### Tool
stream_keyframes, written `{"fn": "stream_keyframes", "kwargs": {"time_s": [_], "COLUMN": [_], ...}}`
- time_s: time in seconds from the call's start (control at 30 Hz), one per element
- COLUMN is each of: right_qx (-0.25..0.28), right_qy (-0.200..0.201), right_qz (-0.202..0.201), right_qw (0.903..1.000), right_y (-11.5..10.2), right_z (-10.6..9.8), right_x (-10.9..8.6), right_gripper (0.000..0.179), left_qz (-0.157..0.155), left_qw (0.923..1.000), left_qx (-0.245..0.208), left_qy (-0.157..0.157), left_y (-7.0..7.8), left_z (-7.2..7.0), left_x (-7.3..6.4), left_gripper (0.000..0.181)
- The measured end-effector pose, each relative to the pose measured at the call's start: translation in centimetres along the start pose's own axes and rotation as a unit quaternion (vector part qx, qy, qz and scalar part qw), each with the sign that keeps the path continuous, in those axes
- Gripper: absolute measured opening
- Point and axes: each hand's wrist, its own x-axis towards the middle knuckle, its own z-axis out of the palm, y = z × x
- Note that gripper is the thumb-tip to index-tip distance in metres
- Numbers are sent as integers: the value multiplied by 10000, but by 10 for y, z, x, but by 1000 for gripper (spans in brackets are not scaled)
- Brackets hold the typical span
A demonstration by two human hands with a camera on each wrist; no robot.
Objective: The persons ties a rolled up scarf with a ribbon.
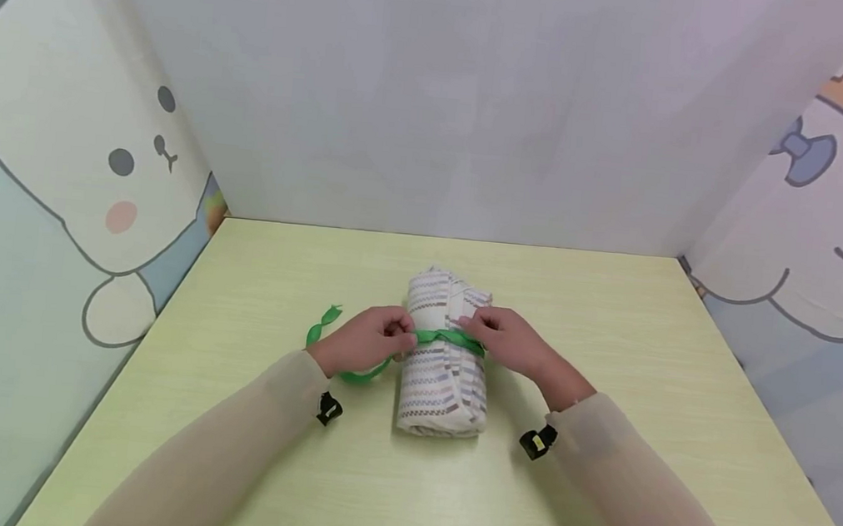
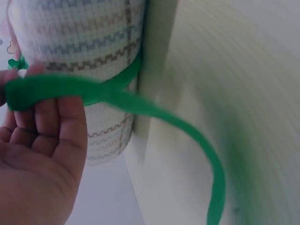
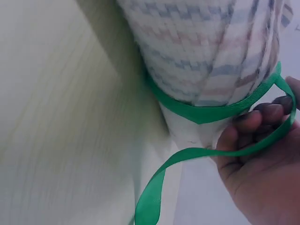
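Observation:
A rolled striped cloth (image 1: 428, 397) lies lengthwise on the table, with a green ribbon (image 1: 460, 338) passing round its middle. At the roll's left side, my left hand (image 1: 362, 343) pinches one end part of the ribbon. In the left wrist view, the ribbon (image 2: 180, 123) crosses over the fingers and its tail curves down to the table. My right hand (image 1: 520, 344), at the roll's right side, holds the other part between thumb and fingers. The right wrist view has the ribbon (image 3: 199, 115) lying against the cloth, and a loose tail hanging past the palm.
The pale yellow table (image 1: 633, 340) extends around the roll on every side. A grey-white wall (image 1: 457, 116) rises behind it, with cartoon-printed panels (image 1: 58, 206) at left and right. A small black device (image 1: 538, 442) sits at each wrist.

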Motion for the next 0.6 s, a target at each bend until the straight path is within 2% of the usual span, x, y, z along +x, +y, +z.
{"fn": "stream_keyframes", "kwargs": {"time_s": [0.07, 0.13, 0.3, 0.47, 0.6], "right_qx": [336, 447, 141, -12, 56], "right_qy": [43, 94, 132, 76, -86], "right_qz": [-18, 40, 187, 301, 515], "right_qw": [9994, 9989, 9996, 9995, 9986], "right_y": [1, 1, 0, -1, 3], "right_z": [-1, -2, -5, -7, -7], "right_x": [-1, -1, -2, -6, -8], "right_gripper": [44, 48, 51, 43, 43], "left_qz": [-3, 33, 188, 169, -168], "left_qw": [9998, 9993, 9965, 9959, 9952], "left_qx": [-133, -188, -163, -39, 311], "left_qy": [115, 330, 796, 888, 909], "left_y": [0, 0, -1, -2, -5], "left_z": [1, 2, 4, 4, 2], "left_x": [0, 1, 2, 2, -1], "left_gripper": [10, 11, 18, 31, 37]}}
